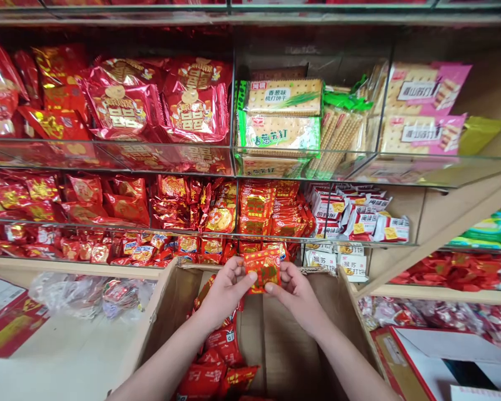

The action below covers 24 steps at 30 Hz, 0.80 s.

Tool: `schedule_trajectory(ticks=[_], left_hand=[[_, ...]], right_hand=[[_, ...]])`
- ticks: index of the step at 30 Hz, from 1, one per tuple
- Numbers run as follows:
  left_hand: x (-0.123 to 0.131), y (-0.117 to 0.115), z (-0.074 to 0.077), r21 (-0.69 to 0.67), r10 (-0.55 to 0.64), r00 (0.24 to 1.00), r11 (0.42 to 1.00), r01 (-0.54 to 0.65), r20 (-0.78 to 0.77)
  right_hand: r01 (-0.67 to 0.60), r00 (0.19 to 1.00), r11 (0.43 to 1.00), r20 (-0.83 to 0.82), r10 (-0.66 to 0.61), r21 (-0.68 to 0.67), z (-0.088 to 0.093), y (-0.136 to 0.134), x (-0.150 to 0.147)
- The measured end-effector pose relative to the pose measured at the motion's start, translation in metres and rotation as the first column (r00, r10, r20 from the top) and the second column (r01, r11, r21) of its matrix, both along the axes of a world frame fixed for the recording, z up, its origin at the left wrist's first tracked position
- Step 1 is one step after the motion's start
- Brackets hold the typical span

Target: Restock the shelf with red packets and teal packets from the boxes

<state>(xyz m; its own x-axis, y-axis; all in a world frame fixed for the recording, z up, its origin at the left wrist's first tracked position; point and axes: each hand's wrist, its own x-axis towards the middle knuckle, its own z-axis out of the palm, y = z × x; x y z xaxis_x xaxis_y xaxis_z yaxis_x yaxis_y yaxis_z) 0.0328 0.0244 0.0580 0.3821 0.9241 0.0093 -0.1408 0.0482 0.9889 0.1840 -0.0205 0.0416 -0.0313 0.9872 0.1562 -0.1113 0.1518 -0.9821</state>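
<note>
A small red and gold snack packet (264, 269) is held up between both hands, over the far edge of an open cardboard box (292, 345). My left hand (230, 284) pinches its left side, thumb on the front. On the right side, my right hand (294, 287) grips it with the thumb near the lower corner. Below my left forearm, several red snack packets (223, 345) lie along the left part of the box. Just behind the held packet, the lower shelf carries a stack of similar red packets (256, 209).
Glass-fronted shelves hold red bags (123, 108), green cracker packs (279, 131), pink-edged cracker packs (421, 131) and small white packets (361, 214). A slanted wooden support (451, 214) stands at right. Clear plastic bags (87, 295) lie left of the box, and an open red-edged carton (455, 356) sits to its right.
</note>
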Motion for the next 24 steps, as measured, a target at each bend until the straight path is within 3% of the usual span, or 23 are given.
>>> schedule_trajectory(ticks=[4, 9, 11, 13, 15, 17, 20, 24], left_hand=[[-0.003, -0.002, 0.001, -0.037, -0.022, 0.999, 0.999, 0.02, -0.049], [-0.007, 0.003, -0.001, -0.038, 0.122, 0.992, 0.992, -0.121, 0.023], [-0.012, 0.007, 0.0, -0.008, 0.133, 0.991, 0.991, -0.133, 0.016], [-0.019, 0.012, 0.0, 0.021, 0.077, 0.996, 0.997, -0.076, -0.035], [-0.025, 0.015, -0.002, 0.045, 0.006, 0.993, 0.999, -0.001, -0.119], [-0.031, 0.015, -0.007, 0.072, -0.027, 0.979, 0.997, 0.042, -0.201], [-0.036, 0.012, -0.017, 0.108, -0.026, 0.956, 0.992, 0.061, -0.294], [-0.039, 0.009, -0.028, 0.136, -0.028, 0.921, 0.987, 0.087, -0.388]], right_hand=[[-0.106, 0.937, 0.994, 0.337, 0.09, 0.028, 0.009, -0.003, 0.004], [-0.012, 0.788, 0.997, 0.614, -0.036, 0.074, 0.035, -0.001, 0.018], [0.04, 0.733, 0.985, 0.665, -0.142, 0.166, 0.047, 0.008, 0.03], [0.18, 0.647, 0.917, 0.659, -0.383, 0.356, 0.058, 0.023, 0.044], [0.323, 0.467, 0.776, 0.622, -0.629, 0.542, 0.065, 0.044, 0.056], [0.359, 0.272, 0.693, 0.64, -0.718, 0.625, 0.068, 0.067, 0.063], [0.364, 0.137, 0.726, 0.738, -0.661, 0.583, 0.069, 0.102, 0.066], [0.434, 0.188, 0.783, 0.805, -0.563, 0.446, 0.073, 0.148, 0.072]])
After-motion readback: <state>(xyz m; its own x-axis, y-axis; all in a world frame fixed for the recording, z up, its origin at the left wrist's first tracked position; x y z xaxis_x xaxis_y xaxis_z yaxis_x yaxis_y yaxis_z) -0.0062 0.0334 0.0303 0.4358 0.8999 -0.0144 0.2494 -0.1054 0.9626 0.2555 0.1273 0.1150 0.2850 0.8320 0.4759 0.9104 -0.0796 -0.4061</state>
